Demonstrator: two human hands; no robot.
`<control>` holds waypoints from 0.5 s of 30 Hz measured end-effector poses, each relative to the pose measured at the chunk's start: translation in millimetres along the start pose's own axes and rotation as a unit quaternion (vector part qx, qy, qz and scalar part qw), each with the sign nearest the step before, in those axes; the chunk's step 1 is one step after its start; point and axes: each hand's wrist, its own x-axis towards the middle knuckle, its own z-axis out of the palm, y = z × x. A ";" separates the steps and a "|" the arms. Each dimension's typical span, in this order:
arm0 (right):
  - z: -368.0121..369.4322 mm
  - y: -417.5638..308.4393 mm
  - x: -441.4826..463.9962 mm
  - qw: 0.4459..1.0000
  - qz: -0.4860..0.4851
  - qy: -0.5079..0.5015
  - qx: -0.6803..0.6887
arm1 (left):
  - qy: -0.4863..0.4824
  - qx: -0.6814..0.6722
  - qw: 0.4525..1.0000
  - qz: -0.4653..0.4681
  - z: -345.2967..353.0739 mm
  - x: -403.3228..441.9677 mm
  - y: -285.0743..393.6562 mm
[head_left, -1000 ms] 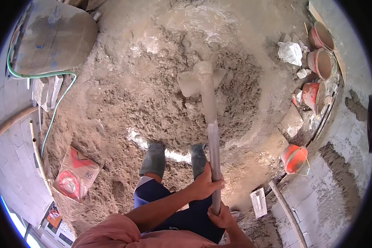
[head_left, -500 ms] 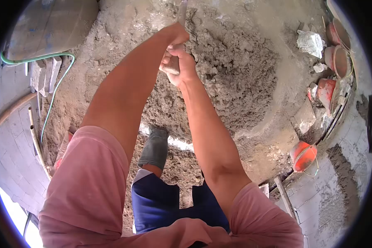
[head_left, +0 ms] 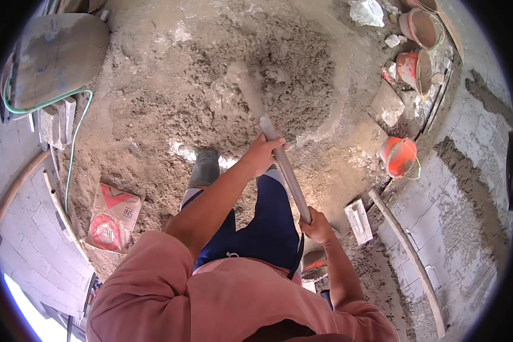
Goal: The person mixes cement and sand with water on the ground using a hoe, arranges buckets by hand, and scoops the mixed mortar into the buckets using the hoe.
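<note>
My left hand [head_left: 260, 156] is closed around the middle of a long wooden handle. Lower down, near its butt end, my right hand [head_left: 318, 227] grips the same handle. It belongs to what looks like a hoe [head_left: 290, 179], slanting up and left from my right side. Its far end is caked in grey mix and sits against the heap of wet mortar [head_left: 296, 68], so the blade's shape is hard to make out. My booted foot [head_left: 205, 167] stands at the near edge of the heap.
A printed cement bag [head_left: 115, 219] lies at left, near a green hose [head_left: 77, 137] and stacked blocks [head_left: 58, 122]. Along the right wall stand an orange bucket [head_left: 400, 157] and several dirty ones. A white float [head_left: 358, 222] and a wooden pole [head_left: 410, 259] lie at lower right.
Both hands have come down and back toward my body from far out in front, and are now spread along the handle. The view has shifted, bringing the cement bag into full sight.
</note>
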 end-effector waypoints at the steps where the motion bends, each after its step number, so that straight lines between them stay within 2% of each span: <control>1: -9.3 26.3 -8.5 0.984 0.004 0.043 -0.174 | -0.014 -0.071 0.997 -0.035 0.9 -19.5 -18.4; 4: -12.7 50.8 -24.5 0.923 -0.046 0.099 -0.368 | -0.046 -0.192 0.979 -0.041 -17.3 -81.6 -43.7; 6: -2.3 27.4 -26.3 0.899 -0.137 0.132 -0.395 | -0.017 -0.237 0.971 -0.029 -34.8 -135.7 -33.9; 7: 6.6 16.2 -18.9 0.897 -0.182 0.129 -0.381 | -0.032 -0.228 0.973 0.008 -45.4 -160.0 -19.2; 9: 31.3 -41.9 -13.3 0.897 -0.243 0.088 -0.359 | 0.037 -0.240 0.968 0.055 -76.3 -207.2 12.4; 10: 49.9 -65.8 -8.5 0.891 -0.285 0.078 -0.344 | 0.033 -0.250 0.964 0.088 -88.3 -230.1 31.0; 11: 70.3 -95.7 -8.1 0.891 -0.296 0.051 -0.339 | 0.034 -0.235 0.963 0.125 -109.6 -246.5 45.8; 13: 108.5 -156.0 -14.5 0.898 -0.313 -0.017 -0.310 | 0.125 -0.277 0.928 0.215 -143.8 -284.0 72.4; 15: 132.3 -208.0 -38.3 0.931 -0.300 -0.132 -0.158 | 0.194 -0.284 0.897 0.279 -201.6 -316.7 90.0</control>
